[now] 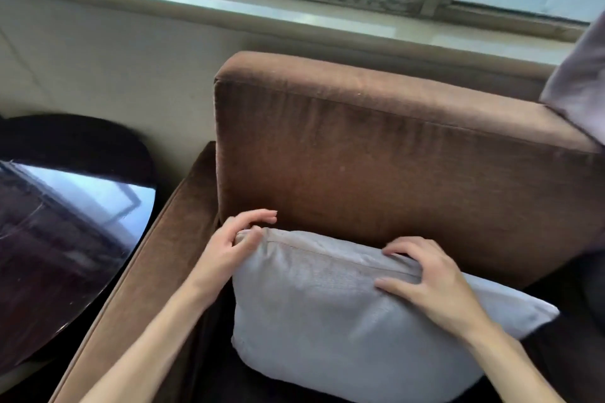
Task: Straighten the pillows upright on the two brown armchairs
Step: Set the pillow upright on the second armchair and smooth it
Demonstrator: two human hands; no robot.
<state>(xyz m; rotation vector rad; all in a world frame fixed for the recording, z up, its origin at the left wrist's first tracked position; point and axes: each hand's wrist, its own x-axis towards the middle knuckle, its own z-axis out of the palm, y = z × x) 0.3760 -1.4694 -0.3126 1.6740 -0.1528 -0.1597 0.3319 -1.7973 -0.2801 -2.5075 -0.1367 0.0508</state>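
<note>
A pale grey pillow [327, 321] stands on the seat of a brown armchair [376, 157], leaning against the backrest with its top seam tilted down to the right. My left hand [235, 242] grips the pillow's upper left corner, thumb in front and fingers behind. My right hand [432, 281] lies over the top edge further right, fingers curled over the seam and pressing the fabric. The pillow's right corner points toward the chair's dark right side. A second grey pillow [579, 82] shows partly at the right edge, cut off by the frame.
A round glossy dark side table [65, 213] stands left of the armchair's left armrest [157, 255]. Behind the chair runs a pale wall with a window sill [229, 10] and window panes above.
</note>
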